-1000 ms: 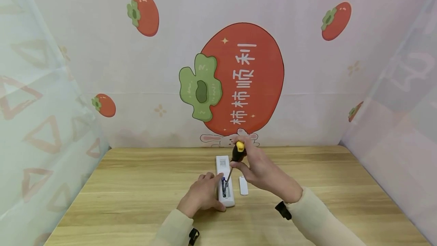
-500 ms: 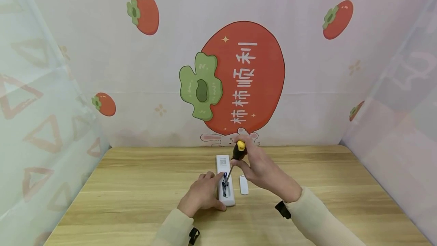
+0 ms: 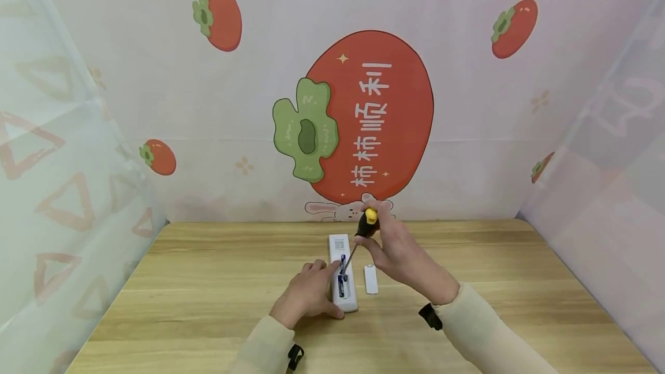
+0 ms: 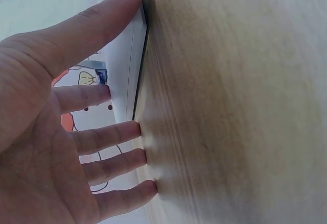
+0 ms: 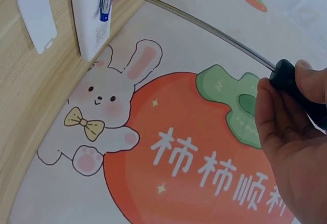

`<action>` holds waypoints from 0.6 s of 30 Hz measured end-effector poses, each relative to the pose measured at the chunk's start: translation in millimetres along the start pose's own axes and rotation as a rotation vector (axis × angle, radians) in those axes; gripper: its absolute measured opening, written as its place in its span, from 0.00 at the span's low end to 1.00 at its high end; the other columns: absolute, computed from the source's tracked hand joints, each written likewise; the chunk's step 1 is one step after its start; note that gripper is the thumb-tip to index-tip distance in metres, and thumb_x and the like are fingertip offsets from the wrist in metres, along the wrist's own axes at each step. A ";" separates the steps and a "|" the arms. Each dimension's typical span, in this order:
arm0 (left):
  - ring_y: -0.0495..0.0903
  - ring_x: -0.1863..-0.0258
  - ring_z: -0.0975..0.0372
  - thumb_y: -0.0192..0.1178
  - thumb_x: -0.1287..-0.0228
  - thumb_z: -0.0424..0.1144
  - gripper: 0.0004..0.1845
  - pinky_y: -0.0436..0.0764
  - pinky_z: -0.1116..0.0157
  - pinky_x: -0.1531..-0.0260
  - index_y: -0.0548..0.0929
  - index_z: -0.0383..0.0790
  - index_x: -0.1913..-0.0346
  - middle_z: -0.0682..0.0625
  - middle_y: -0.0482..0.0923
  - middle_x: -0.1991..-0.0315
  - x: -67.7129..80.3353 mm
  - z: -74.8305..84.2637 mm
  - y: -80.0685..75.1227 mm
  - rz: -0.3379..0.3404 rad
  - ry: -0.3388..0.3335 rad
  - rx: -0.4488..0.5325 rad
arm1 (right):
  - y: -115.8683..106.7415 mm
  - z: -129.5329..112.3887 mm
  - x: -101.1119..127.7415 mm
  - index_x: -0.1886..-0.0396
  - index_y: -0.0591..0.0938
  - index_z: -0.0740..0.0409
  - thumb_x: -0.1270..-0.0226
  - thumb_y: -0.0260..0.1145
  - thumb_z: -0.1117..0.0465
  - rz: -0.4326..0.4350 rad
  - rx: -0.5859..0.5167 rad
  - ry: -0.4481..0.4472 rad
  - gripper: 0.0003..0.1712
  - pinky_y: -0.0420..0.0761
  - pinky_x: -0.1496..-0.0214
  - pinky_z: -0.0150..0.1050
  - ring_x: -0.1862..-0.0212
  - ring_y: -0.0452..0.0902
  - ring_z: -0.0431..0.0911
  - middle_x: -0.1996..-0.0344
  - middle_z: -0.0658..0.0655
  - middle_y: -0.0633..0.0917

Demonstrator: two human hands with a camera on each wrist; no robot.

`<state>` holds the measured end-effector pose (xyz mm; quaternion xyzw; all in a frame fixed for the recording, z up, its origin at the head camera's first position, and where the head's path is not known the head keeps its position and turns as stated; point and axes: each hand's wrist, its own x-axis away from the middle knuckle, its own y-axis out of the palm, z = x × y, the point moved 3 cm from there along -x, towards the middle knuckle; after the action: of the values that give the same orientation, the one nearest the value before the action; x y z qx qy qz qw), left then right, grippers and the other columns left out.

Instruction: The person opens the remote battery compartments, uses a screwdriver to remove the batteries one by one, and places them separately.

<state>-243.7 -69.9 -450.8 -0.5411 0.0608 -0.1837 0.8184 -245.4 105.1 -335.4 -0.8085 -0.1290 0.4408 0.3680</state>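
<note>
remote control (image 3: 343, 273) is being steadied by flat-fingered left hand (image 3: 306, 296); screwdriver (image 3: 357, 242) is being gripped by right hand (image 3: 397, 250), tip at a battery (image 3: 340, 281).

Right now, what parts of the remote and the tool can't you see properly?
- Screwdriver tip: head view, too small to tell what it touches among the batteries.
- Remote control left edge: head view, hidden by the left hand.
- Screwdriver handle: right wrist view, hidden by the right hand and the frame edge.
</note>
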 end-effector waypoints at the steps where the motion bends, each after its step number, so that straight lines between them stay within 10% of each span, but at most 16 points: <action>1: 0.71 0.38 0.42 0.84 0.59 0.54 0.55 0.76 0.43 0.43 0.70 0.40 0.26 0.37 0.72 0.38 -0.2 -0.2 0.2 0.000 0.001 -0.003 | -0.2 0.3 -0.1 0.38 0.59 0.61 0.42 0.75 0.72 0.004 -0.004 0.005 0.41 0.86 0.54 0.42 0.61 0.84 0.46 0.61 0.56 0.79; 18: 0.71 0.38 0.42 0.84 0.59 0.54 0.55 0.75 0.42 0.42 0.70 0.39 0.26 0.37 0.72 0.37 -1.4 -1.6 1.0 -0.002 -0.006 0.001 | -2.0 5.7 1.1 0.38 0.59 0.57 0.42 0.75 0.72 0.025 -0.024 0.077 0.40 0.86 0.55 0.43 0.61 0.83 0.46 0.62 0.54 0.79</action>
<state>-245.2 -70.5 -452.5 -0.5412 0.0577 -0.1828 0.8187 -249.1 109.9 -336.6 -0.8307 -0.1098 0.4125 0.3575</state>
